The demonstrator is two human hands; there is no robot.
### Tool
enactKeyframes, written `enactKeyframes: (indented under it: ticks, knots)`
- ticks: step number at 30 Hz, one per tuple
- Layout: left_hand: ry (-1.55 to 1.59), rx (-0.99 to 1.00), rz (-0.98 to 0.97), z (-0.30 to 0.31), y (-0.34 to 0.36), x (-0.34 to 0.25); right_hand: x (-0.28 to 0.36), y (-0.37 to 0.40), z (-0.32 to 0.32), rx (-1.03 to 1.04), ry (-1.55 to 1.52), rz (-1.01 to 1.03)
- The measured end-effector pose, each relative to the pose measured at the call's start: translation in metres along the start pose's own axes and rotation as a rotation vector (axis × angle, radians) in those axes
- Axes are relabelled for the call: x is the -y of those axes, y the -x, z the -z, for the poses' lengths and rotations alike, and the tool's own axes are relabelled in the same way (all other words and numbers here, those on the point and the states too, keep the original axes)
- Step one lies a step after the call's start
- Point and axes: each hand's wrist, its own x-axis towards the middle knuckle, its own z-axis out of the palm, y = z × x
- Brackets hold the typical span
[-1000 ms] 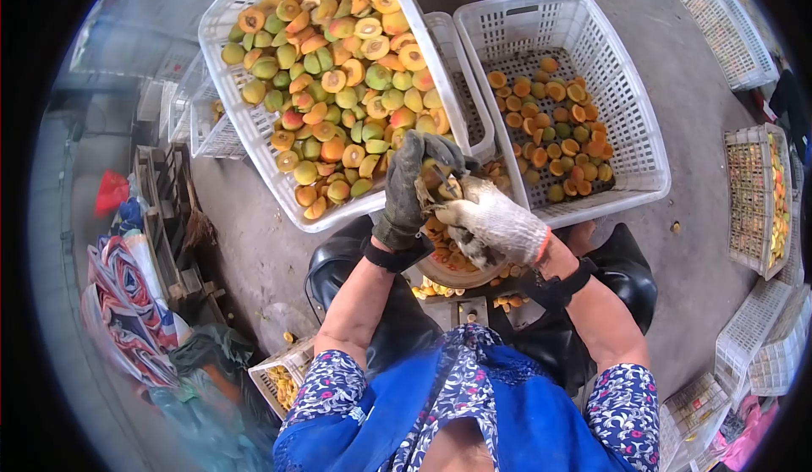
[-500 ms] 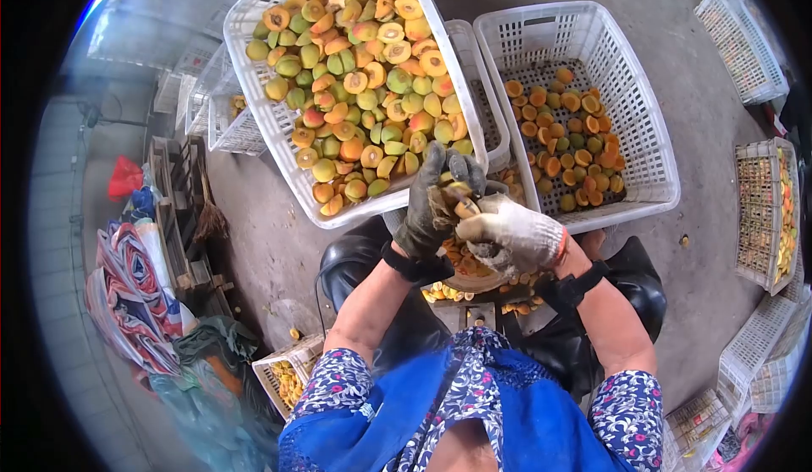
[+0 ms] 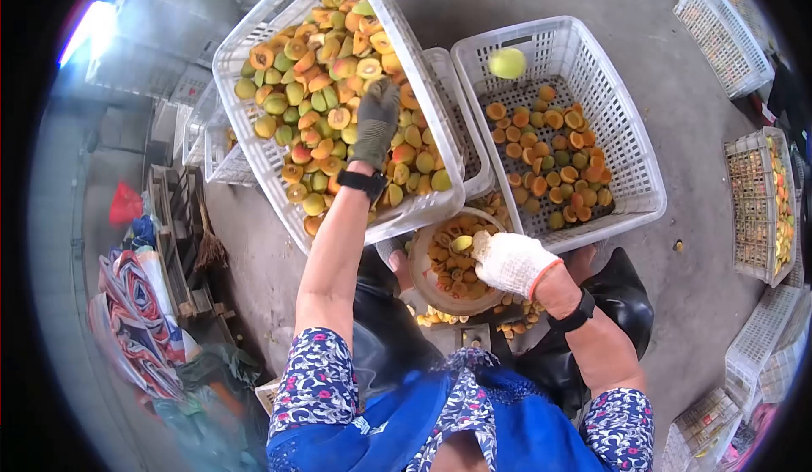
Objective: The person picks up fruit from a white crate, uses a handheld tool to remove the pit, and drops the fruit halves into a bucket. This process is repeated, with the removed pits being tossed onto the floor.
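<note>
Left hand (image 3: pixel 379 108) is right in there, dark glove down on the cut fruit (image 3: pixel 293 93) in the left crate (image 3: pixel 423 211), fingertips out of sight, so whether they have closed on a piece I cannot tell! Across to the right hand (image 3: pixel 507 262), white glove with an orange edge, over the right side of the round bowl (image 3: pixel 458 308), a yellow-green piece (image 3: pixel 462 244) just at its fingertips; gripped or merely lying there, I can't say. Orange scraps (image 3: pixel 457 279) are spread inside that bowl, on the near side of both crates. And the right crate (image 3: pixel 626 142), what a spread of orange halves (image 3: pixel 554 163) on its base, and a blurred pale green fruit (image 3: pixel 507 63) against the far wall! More pieces (image 3: pixel 518 318) lie just to the near side of the bowl
</note>
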Motion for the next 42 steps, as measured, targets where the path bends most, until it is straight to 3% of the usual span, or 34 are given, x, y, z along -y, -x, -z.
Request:
enactKeyframes:
  ticks: [1,2,4,5,7,8,9,12,13,15,17,19,20,21,23,25,26,27,29,31,33,35,37,39,40,42]
  knots:
    - [-0.34,0.006,-0.062,-0.005,-0.011,0.021,-0.001,0.001,0.0,-0.003,-0.002,-0.009]
    - [-0.337,0.014,-0.06,-0.013,-0.014,0.031,-0.003,0.003,0.001,-0.02,-0.026,0.073]
    - [-0.759,-0.201,-0.211,-0.028,-0.017,0.042,-0.004,0.004,0.007,-0.11,-0.192,0.176]
    - [-0.758,-0.199,-0.213,-0.031,-0.016,0.044,-0.003,-0.001,0.006,-0.111,-0.192,0.173]
    - [-0.634,-0.262,-0.245,-0.034,-0.002,0.049,0.005,-0.013,-0.005,-0.31,-0.068,0.368]
    - [-0.623,-0.302,-0.264,-0.036,0.005,0.043,0.012,-0.015,-0.01,0.165,-0.256,-0.058]
    - [-0.619,-0.305,-0.271,-0.035,0.007,0.042,0.012,-0.016,-0.017,0.495,-0.105,-0.195]
    - [-0.29,-0.22,-0.47,-0.017,0.01,0.051,0.013,-0.009,-0.004,0.532,-0.112,-0.269]
    - [-0.288,-0.234,-0.463,-0.012,0.017,0.046,0.002,-0.017,-0.009,0.585,-0.039,-0.063]
    - [0.165,0.045,-0.188,0.004,0.044,0.021,-0.008,-0.02,0.005,0.113,0.141,0.397]
    - [0.155,0.113,-0.143,0.017,0.077,-0.01,0.017,-0.022,0.041,-0.239,-0.676,-0.084]
    - [0.475,0.231,-0.003,0.025,0.105,-0.029,0.012,-0.034,0.04,-0.316,-0.87,-0.073]
    - [0.473,0.227,0.005,0.029,0.114,-0.032,0.014,-0.033,0.053,-0.176,-0.685,-0.15]
    - [0.536,0.249,0.022,0.031,0.121,-0.034,0.032,-0.035,0.09,0.007,-1.003,-0.526]
    - [0.598,0.265,0.035,0.037,0.131,-0.038,0.021,-0.029,0.057,-0.304,-0.784,-0.264]
    - [0.764,0.202,0.059,0.045,0.141,-0.039,0.008,-0.022,0.021,-0.379,0.571,0.285]
    - [0.772,0.219,0.079,0.054,0.144,-0.036,0.019,-0.026,0.009,-0.071,0.105,0.123]
    - [0.767,0.213,0.073,0.059,0.146,-0.036,0.016,-0.018,0.011,0.472,-0.028,-0.133]
    - [0.811,0.24,0.109,0.063,0.15,-0.04,0.024,-0.027,0.019,0.445,-0.149,-0.167]
    - [0.806,0.218,0.136,0.06,0.156,-0.042,0.029,-0.036,0.045,0.068,-0.521,-0.045]
    - [0.851,0.177,0.108,0.047,0.154,-0.034,0.012,-0.041,0.013,-0.522,-0.153,0.319]
    - [0.854,0.144,0.106,0.033,0.159,-0.042,0.039,-0.039,0.033,-0.574,-0.587,0.091]
    - [0.854,0.106,0.115,0.02,0.166,-0.042,0.034,-0.042,0.02,-0.61,-0.479,0.084]
    - [0.784,0.08,0.099,0.01,0.17,-0.041,0.033,-0.044,0.017,-0.607,-0.187,0.036]
    - [0.793,0.072,0.103,0.004,0.172,-0.042,0.029,-0.043,0.012,-0.728,0.129,0.12]
    - [0.741,0.07,0.107,-0.001,0.175,-0.041,0.028,-0.042,0.005,-0.722,0.071,0.042]
